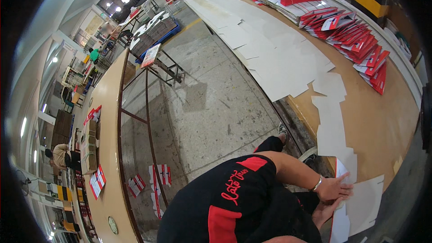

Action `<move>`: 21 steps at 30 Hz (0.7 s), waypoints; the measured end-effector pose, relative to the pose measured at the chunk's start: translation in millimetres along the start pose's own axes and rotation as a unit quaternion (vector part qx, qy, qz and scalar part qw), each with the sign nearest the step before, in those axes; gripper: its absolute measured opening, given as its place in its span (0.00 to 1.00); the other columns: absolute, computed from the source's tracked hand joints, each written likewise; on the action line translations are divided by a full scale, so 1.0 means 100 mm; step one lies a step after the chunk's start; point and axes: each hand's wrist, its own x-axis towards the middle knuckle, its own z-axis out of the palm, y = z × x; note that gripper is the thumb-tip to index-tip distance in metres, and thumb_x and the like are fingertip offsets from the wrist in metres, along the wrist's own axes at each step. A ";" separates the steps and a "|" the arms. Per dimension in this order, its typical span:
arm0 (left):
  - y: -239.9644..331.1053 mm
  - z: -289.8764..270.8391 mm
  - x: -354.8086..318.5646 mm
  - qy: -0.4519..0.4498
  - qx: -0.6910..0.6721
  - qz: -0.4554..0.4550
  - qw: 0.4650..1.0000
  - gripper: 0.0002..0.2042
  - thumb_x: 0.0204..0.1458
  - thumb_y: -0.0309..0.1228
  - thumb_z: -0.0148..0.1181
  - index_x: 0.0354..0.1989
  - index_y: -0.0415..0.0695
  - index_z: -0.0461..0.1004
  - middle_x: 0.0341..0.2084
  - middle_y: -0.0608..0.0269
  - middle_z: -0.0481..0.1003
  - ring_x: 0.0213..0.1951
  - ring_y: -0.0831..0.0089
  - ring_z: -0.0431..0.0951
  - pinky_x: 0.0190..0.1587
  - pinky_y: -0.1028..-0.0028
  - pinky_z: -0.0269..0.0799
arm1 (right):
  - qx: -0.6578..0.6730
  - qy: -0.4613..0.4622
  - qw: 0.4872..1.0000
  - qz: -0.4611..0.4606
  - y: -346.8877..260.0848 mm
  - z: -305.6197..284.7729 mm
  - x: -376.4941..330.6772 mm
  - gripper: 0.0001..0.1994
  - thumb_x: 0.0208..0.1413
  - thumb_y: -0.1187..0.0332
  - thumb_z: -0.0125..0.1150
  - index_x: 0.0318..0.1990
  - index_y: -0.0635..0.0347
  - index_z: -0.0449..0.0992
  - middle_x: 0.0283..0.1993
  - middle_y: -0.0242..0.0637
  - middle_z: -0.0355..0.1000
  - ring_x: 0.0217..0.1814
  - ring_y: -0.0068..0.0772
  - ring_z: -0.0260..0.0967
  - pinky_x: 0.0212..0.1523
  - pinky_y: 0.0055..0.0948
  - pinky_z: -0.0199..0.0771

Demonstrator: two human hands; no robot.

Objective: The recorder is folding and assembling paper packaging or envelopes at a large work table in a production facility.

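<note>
At the lower right, my left hand [334, 188], with a bracelet on its wrist, lies with fingers stretched over a folded white and red cardboard sheet [340, 225]. Just below it, my right hand [324, 212] has its fingers bent at the same sheet. A small pale lump [340, 205] shows by the right fingertips; what it is I cannot make out. Beside the folded sheet lies a flat white carton blank [365, 202] with cut flaps. A chain of overlapping white blanks [330, 119] runs from my hands up along the table.
Red and white folded cartons [346, 36] are heaped on the far side of the tan table [373, 121]. Another long table [105, 153] stands to the left, bearing a bundled stack [89, 146]. Printed sheets [159, 177] lie beneath it. A person [63, 156] bends over farther left.
</note>
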 end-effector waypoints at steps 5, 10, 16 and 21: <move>-0.07 -0.20 -0.15 0.024 0.001 -0.072 0.997 0.46 0.38 0.47 0.63 0.65 0.35 0.51 0.68 0.45 0.48 0.71 0.53 0.43 0.65 0.35 0.26 | -0.410 0.110 0.882 -0.206 -0.37 -0.50 0.32 0.24 0.62 0.58 0.53 0.55 0.72 0.68 0.53 0.54 0.69 0.50 0.46 0.69 0.51 0.38 0.70; 0.05 -0.13 -0.02 -0.034 -0.002 -0.133 0.991 0.56 0.31 0.54 0.69 0.67 0.33 0.48 0.69 0.45 0.46 0.71 0.52 0.38 0.64 0.34 0.25 | -0.650 0.030 0.566 -0.506 -0.45 -0.46 0.53 0.22 0.64 0.61 0.49 0.53 0.76 0.68 0.52 0.61 0.70 0.47 0.58 0.70 0.51 0.43 0.69; 0.05 -0.11 -0.11 -0.046 0.030 -0.132 0.990 0.62 0.26 0.61 0.68 0.67 0.32 0.47 0.69 0.43 0.45 0.71 0.51 0.39 0.61 0.29 0.18 | -0.676 -0.084 0.461 -0.569 -0.48 -0.21 0.82 0.23 0.64 0.67 0.39 0.66 0.65 0.56 0.67 0.51 0.56 0.68 0.52 0.55 0.67 0.45 0.54; 0.00 -0.61 -0.95 -0.012 0.244 -0.146 0.959 0.66 0.18 0.64 0.70 0.67 0.33 0.49 0.68 0.43 0.46 0.71 0.52 0.41 0.65 0.35 0.27 | -0.708 -0.111 0.426 -0.552 -0.60 -0.44 0.98 0.24 0.60 0.73 0.43 0.64 0.66 0.60 0.67 0.49 0.59 0.69 0.48 0.55 0.69 0.43 0.52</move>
